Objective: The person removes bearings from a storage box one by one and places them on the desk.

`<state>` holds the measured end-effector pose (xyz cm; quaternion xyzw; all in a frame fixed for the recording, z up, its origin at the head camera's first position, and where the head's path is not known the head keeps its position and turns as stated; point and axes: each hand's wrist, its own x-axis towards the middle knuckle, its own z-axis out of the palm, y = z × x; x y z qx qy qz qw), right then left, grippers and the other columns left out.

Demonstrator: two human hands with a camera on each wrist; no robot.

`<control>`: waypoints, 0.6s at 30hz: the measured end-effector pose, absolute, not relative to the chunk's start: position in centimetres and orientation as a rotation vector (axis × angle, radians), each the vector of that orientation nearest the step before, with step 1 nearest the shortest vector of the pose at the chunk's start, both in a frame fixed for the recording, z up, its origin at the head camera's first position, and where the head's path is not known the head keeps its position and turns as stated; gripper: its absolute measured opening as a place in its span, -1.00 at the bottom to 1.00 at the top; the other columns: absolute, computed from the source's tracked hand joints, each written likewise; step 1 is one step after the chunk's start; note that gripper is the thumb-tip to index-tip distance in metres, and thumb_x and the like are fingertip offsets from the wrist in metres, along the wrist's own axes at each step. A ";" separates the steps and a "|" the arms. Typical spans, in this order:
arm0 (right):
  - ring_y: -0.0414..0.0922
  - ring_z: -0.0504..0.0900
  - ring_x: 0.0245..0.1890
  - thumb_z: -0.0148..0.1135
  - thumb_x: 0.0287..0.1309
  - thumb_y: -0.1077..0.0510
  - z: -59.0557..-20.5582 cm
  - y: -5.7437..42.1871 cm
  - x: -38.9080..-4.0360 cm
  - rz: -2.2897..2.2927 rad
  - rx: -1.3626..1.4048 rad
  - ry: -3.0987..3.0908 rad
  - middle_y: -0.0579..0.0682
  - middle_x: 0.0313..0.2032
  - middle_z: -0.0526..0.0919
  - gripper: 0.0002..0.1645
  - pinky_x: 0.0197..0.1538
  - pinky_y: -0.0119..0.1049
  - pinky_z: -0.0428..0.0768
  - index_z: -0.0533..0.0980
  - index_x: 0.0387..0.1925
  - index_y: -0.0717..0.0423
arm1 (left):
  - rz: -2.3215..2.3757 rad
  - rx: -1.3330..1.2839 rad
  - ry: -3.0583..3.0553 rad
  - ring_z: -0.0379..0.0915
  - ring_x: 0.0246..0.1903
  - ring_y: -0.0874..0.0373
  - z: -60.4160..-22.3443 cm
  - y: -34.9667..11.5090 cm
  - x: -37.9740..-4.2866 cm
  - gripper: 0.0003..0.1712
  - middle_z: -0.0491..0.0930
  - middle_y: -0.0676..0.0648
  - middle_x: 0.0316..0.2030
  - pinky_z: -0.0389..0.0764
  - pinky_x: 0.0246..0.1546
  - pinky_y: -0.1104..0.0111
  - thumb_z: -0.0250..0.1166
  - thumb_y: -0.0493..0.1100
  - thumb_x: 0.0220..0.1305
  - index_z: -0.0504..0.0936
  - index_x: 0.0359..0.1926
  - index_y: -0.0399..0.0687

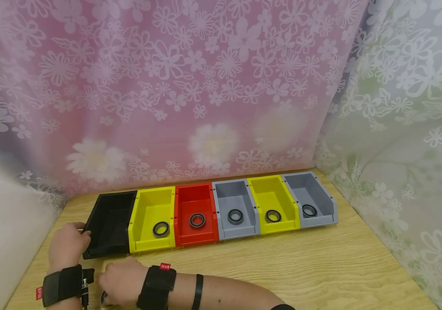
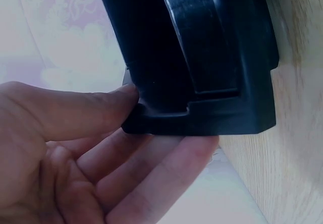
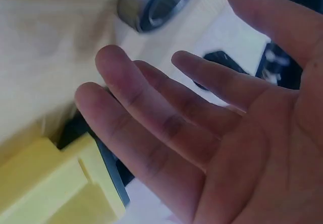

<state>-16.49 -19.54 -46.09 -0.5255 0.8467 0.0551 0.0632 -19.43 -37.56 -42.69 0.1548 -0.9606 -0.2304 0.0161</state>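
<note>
My left hand [image 1: 67,244] holds the left side of the black bin [image 1: 110,221], the leftmost in a row. In the left wrist view the thumb lies on the inner side of the bin's rim [image 2: 166,123], with the fingers outside against it. My right hand [image 1: 124,280] is low over the table in front of the black bin. Its fingers [image 3: 146,128] are spread and hold nothing in the right wrist view. A ball bearing [image 3: 132,8] sits on the table just beyond those fingertips, apart from them; in the head view the hand mostly covers it.
Right of the black bin stand yellow [image 1: 149,209], red [image 1: 194,200], grey [image 1: 230,198], yellow [image 1: 267,193] and grey [image 1: 302,191] bins, side by side, each with one bearing inside. Floral curtains [image 1: 213,86] hang behind and right of the wooden table [image 1: 283,262].
</note>
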 end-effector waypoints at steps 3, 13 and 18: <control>-0.44 0.34 -0.57 0.30 0.35 -0.25 -40.5 -17.3 -15.4 0.187 -1.574 2.574 -0.37 -0.41 0.50 -0.79 -0.51 -0.53 0.32 0.60 -0.17 -0.30 | -0.712 0.479 -2.982 0.57 -0.23 -0.46 -42.7 -37.6 -19.4 -0.54 0.59 -0.58 -0.08 0.62 -0.35 -0.07 0.22 -0.30 0.36 0.49 0.13 -0.65; -0.43 0.60 -0.15 0.33 0.31 -0.27 -39.9 -17.5 -19.2 0.103 -1.415 2.736 -0.35 -0.09 0.65 -0.56 -0.21 -0.44 0.61 0.60 0.16 -0.34 | -0.726 0.479 -2.983 0.58 -0.34 -0.36 -42.5 -37.2 -19.2 -0.54 0.58 -0.60 -0.11 0.59 -0.45 0.03 0.20 -0.31 0.39 0.47 0.15 -0.66; -0.41 0.59 -0.16 0.31 0.30 -0.30 -37.8 -16.3 -20.8 0.010 -1.387 2.758 -0.32 -0.08 0.66 -0.52 -0.23 -0.47 0.60 0.61 0.18 -0.30 | -0.712 0.487 -2.974 0.59 -0.31 -0.38 -42.5 -37.1 -19.3 -0.55 0.58 -0.60 -0.11 0.60 -0.42 0.00 0.20 -0.30 0.40 0.48 0.13 -0.66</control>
